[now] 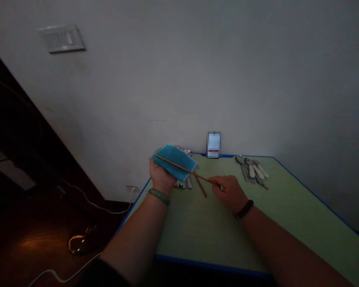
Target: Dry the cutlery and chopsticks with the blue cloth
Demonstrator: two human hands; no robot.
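Note:
My left hand (pixel 161 178) is palm up under a blue cloth (pixel 179 154) and holds it above the table's left side. Across the cloth runs a thin brown chopstick (pixel 203 177), whose near end is pinched in my right hand (pixel 229 192). A second brown stick, seemingly another chopstick (pixel 201 186), slants down to the right just below the first. Metal cutlery (pixel 189 183) lies partly hidden behind the cloth and my left hand. The fingers under the cloth are mostly covered.
A pile of spoons and other cutlery, some white-handled (pixel 252 169), lies at the table's back right. A phone with a lit screen (pixel 213 144) leans against the wall (pixel 179 79). Blue edging borders the pale green table (pixel 215 235). A white cable (pixel 92 207) hangs at left.

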